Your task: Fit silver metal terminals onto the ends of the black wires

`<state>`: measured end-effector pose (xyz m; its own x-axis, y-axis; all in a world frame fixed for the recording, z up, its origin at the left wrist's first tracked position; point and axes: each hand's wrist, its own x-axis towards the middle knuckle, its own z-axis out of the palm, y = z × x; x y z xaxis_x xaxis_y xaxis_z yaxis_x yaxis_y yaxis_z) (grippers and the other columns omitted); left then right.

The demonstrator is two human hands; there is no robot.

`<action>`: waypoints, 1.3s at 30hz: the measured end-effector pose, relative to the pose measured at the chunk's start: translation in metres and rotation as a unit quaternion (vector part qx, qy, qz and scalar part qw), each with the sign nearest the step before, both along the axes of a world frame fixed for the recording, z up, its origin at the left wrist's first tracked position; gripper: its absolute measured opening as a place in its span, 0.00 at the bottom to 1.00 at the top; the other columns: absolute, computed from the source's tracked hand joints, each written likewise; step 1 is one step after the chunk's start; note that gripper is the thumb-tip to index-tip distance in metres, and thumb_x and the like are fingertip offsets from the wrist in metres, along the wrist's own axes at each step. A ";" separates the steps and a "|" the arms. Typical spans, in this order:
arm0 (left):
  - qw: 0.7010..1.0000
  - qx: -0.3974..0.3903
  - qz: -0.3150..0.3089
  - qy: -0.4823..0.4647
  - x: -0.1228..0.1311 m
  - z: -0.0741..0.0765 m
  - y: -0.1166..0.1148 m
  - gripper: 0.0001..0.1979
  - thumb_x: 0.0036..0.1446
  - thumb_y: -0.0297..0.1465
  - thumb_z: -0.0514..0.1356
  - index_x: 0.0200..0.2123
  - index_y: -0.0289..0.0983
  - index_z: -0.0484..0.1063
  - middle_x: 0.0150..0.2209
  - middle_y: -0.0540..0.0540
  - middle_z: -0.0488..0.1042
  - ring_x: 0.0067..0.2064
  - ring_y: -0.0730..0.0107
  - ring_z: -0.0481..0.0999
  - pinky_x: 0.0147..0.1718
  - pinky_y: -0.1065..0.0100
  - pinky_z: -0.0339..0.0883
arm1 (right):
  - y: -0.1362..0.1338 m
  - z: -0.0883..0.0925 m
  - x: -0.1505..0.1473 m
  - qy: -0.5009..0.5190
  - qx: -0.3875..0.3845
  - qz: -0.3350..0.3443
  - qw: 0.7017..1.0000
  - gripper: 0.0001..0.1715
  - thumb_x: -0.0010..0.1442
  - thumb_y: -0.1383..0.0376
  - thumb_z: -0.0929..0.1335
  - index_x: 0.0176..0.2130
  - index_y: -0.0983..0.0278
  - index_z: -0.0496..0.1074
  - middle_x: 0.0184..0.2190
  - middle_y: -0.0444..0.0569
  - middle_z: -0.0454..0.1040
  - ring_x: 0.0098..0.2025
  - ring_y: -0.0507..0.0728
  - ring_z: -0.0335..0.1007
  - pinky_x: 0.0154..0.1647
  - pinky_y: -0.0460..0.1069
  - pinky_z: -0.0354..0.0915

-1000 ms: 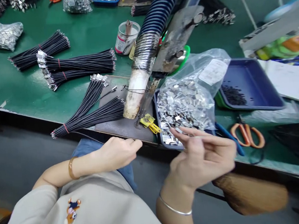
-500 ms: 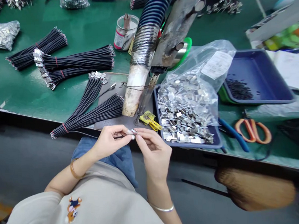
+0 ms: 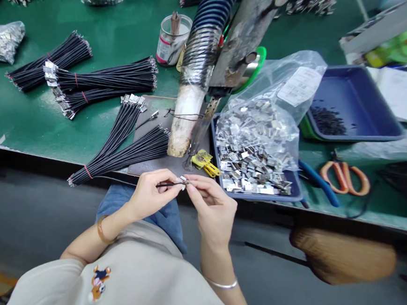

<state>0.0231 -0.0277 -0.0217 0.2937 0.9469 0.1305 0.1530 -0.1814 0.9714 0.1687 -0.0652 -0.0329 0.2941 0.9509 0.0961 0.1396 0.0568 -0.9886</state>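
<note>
My left hand (image 3: 156,193) pinches a black cable (image 3: 166,185) close to its end, at the table's front edge. Fingertips of my right hand (image 3: 211,203) are closed on a small metal connector (image 3: 183,180) at that cable end; the exact join is partly hidden by fingers. Just behind lies a bundle of black cables (image 3: 129,153) tied with a red band. A second bundle with metal connectors (image 3: 133,101) rests beside it. Right of my hands, a blue tray (image 3: 259,197) holds many loose metal connectors (image 3: 246,163), partly inside a clear plastic bag (image 3: 300,86).
A hose with a white nozzle (image 3: 183,121) and a metal arm (image 3: 246,31) hang over the work area. Close by are a yellow plastic piece (image 3: 206,163), orange-handled scissors (image 3: 344,176), blue-handled pliers (image 3: 320,183), a tray of small black pieces (image 3: 369,106) and a jar (image 3: 171,40).
Both hands stay together at the same spot, with slight finger shifts. More of the black cable shows between the left fingers. The view has tilted a little.
</note>
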 end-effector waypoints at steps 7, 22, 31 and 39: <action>0.994 0.084 -0.019 0.073 -0.001 -0.005 -0.002 0.07 0.61 0.26 0.60 0.30 0.34 0.76 0.26 0.49 0.74 0.25 0.75 0.67 0.27 0.72 0.62 | 0.000 0.003 0.008 -0.062 0.023 0.033 0.997 0.03 0.59 0.65 0.72 0.33 0.59 0.80 0.37 0.48 0.82 0.38 0.56 0.81 0.38 0.50 0.77; 0.864 0.369 -0.060 0.336 -0.003 -0.008 -0.006 0.18 0.72 0.24 0.46 0.34 0.35 0.73 0.24 0.49 0.70 0.27 0.72 0.75 0.29 0.72 0.66 | -0.001 -0.001 0.010 -0.018 0.009 0.018 1.000 0.02 0.56 0.67 0.73 0.31 0.59 0.80 0.36 0.47 0.83 0.37 0.54 0.81 0.39 0.47 0.77; 0.943 0.291 -0.014 0.163 -0.026 0.011 0.006 0.07 0.66 0.32 0.60 0.41 0.35 0.77 0.36 0.43 0.83 0.38 0.66 0.81 0.40 0.67 0.74 | -0.010 0.008 0.012 -0.057 0.014 0.015 0.998 0.03 0.58 0.67 0.73 0.32 0.59 0.81 0.36 0.49 0.82 0.38 0.54 0.81 0.39 0.48 0.77; 0.823 0.212 0.216 0.480 -0.178 0.074 0.097 0.07 0.63 0.30 0.59 0.42 0.37 0.76 0.46 0.44 0.82 0.50 0.57 0.77 0.58 0.55 0.66 | -0.015 0.008 0.013 -0.073 0.018 0.027 0.997 0.04 0.59 0.67 0.73 0.32 0.60 0.81 0.36 0.49 0.83 0.38 0.54 0.81 0.39 0.47 0.77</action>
<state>-0.1545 0.0691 0.0526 0.1023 0.9196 0.3794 0.9527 -0.2003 0.2287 0.1817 -0.0806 -0.0251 0.2223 0.9604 0.1680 0.2772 0.1029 -0.9553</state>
